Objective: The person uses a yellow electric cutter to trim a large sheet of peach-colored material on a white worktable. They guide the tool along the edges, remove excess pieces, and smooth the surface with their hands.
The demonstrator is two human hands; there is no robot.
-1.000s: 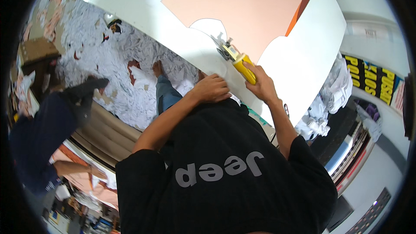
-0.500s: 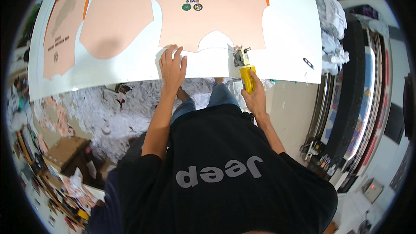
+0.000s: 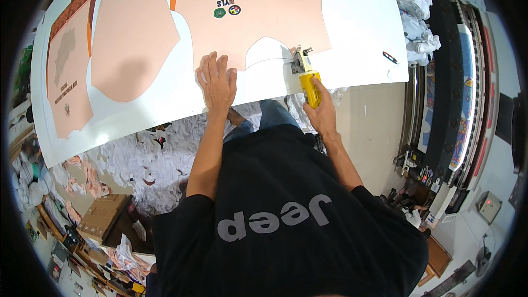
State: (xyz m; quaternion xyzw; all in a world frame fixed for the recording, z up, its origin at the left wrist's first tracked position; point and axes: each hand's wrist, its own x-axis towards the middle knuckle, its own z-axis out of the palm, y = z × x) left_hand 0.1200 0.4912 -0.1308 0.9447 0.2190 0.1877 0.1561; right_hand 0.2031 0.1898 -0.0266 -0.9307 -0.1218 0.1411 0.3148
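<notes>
My right hand [image 3: 323,113] is wrapped around the yellow handle of a small electric rotary fabric cutter [image 3: 309,85]. The cutter's metal head rests at the near edge of a large peach garment panel [image 3: 258,25], right beside its arched neckline cutout; the blade itself is hard to make out. On the panel's lower left part my left hand [image 3: 217,85] lies flat, fingers stretched out and pointing away from me. Orange strips edge the panel's upper sides, and small printed emblems sit near its middle. Two more peach panels [image 3: 132,49] lie to the left.
The white tabletop [image 3: 366,33] carries a small pen-like knife [image 3: 390,57] at right. White fabric scraps [image 3: 132,159] heap on the floor under the table's near edge. A cardboard box [image 3: 104,217] stands lower left. Bagged white bundles [image 3: 415,8] and a long printing machine [image 3: 448,88] line the right side.
The view has turned, so the table slants down more toward the left. My left hand has slid slightly farther onto the panel. The cutter stays by the cutout in my right hand.
</notes>
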